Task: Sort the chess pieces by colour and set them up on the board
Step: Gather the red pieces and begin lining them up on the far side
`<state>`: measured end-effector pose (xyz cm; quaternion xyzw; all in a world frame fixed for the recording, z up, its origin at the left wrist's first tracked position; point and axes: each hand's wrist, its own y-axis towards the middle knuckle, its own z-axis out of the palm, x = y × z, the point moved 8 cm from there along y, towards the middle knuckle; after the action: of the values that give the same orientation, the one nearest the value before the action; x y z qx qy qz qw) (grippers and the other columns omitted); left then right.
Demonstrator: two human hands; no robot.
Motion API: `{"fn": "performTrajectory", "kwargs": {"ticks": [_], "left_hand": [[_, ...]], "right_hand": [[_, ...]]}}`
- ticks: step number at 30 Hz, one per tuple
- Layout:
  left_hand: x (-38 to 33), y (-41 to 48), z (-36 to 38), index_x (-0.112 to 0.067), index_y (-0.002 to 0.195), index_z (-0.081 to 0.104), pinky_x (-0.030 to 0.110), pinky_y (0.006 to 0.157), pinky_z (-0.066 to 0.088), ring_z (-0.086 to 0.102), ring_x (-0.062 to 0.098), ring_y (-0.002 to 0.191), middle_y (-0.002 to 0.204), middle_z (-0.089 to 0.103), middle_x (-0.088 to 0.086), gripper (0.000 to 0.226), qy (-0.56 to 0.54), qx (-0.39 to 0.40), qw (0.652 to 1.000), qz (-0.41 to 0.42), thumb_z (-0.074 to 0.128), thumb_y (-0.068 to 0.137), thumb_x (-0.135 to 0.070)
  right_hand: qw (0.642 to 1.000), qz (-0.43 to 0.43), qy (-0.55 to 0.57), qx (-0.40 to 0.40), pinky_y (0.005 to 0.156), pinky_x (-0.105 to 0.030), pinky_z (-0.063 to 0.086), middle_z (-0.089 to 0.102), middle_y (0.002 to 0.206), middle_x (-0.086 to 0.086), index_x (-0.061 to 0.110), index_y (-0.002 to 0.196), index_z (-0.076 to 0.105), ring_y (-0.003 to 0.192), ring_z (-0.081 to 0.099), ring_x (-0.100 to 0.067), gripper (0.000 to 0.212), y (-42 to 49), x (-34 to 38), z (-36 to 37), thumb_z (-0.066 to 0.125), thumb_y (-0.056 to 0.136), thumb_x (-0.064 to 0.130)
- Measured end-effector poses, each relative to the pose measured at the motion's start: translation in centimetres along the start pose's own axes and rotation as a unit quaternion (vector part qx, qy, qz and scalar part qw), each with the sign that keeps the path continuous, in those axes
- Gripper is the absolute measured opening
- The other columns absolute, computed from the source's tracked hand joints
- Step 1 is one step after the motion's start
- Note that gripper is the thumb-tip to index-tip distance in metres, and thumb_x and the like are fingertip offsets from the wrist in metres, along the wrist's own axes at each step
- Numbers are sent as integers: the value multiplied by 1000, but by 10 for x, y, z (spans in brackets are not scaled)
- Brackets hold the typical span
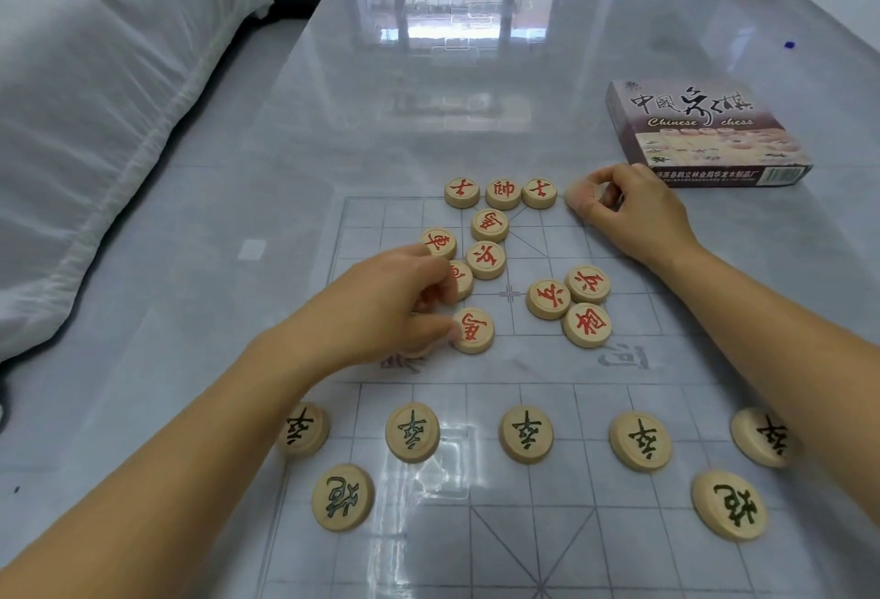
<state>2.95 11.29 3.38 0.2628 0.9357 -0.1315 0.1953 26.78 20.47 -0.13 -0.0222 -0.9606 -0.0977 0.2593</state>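
Observation:
A thin printed board sheet [524,527] lies on the table. Three red-lettered wooden discs [503,193] form a row on its far edge, and several more red discs [547,298] lie loose in the far half. Black-lettered discs [526,434] stand in a row across the near half, with two more [343,497] behind them. My right hand [628,212] rests at the far edge, right of the row, fingers closed on a disc [605,193] that is mostly hidden. My left hand [395,298] is curled over the loose red discs, thumb touching one [473,331]; what it holds is hidden.
A purple Chinese chess box [705,131] lies at the table's far right. A bed with white bedding [95,98] runs along the left. The glossy table top [452,51] stretches beyond the board.

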Motion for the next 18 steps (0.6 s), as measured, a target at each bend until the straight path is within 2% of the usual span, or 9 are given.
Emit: {"fn": "performTrajectory", "kwargs": {"ticks": [2, 5, 8, 11, 15, 18], "left_hand": [[-18, 11, 1, -23, 91, 52, 22, 66, 38, 45, 11, 78, 87, 43, -9, 17, 7, -26, 999, 24, 62, 82, -33], [-55, 30, 10, -21, 112, 53, 23, 73, 37, 43, 9, 86, 95, 44, -8, 37, 6, -47, 996, 74, 60, 82, -42], [-92, 49, 31, -15, 117, 50, 28, 78, 34, 44, 18, 98, 107, 49, 3, 53, 111, -54, 985, 122, 59, 79, -51], [-105, 57, 43, -10, 115, 49, 30, 78, 30, 44, 23, 105, 114, 50, 7, 49, 180, -92, 970, 137, 58, 82, -45], [-102, 51, 48, -12, 118, 48, 32, 82, 33, 45, 24, 105, 116, 51, 7, 45, 153, -108, 969, 159, 59, 84, -39], [-109, 45, 54, -12, 113, 50, 32, 79, 30, 46, 25, 101, 111, 54, 8, 39, 128, -95, 970, 185, 61, 83, -34]], "right_hand": [[1000, 0, 0, -1, 71, -30, 34, 48, 94, 1, 16, 114, 57, 86, 47, -16, 43, 0, 0, 0, 57, 85, 48], [1000, 1, 1, -3, 73, -30, 36, 47, 94, 1, 16, 113, 57, 87, 48, -17, 43, 0, 0, -1, 58, 85, 48], [1000, 0, 2, -7, 74, -31, 38, 48, 93, 2, 17, 112, 58, 88, 49, -17, 42, -1, 0, -1, 58, 84, 48], [1000, 0, 4, -11, 74, -31, 38, 48, 92, 2, 17, 111, 59, 86, 48, -16, 41, -1, 0, -1, 58, 84, 47], [1000, -2, 1, -12, 73, -31, 37, 48, 92, 2, 17, 110, 59, 85, 48, -16, 41, 0, 0, -1, 58, 84, 48], [1000, -4, -1, -9, 72, -31, 37, 48, 92, 2, 17, 111, 58, 85, 48, -16, 42, 0, 0, 0, 58, 84, 48]]}}
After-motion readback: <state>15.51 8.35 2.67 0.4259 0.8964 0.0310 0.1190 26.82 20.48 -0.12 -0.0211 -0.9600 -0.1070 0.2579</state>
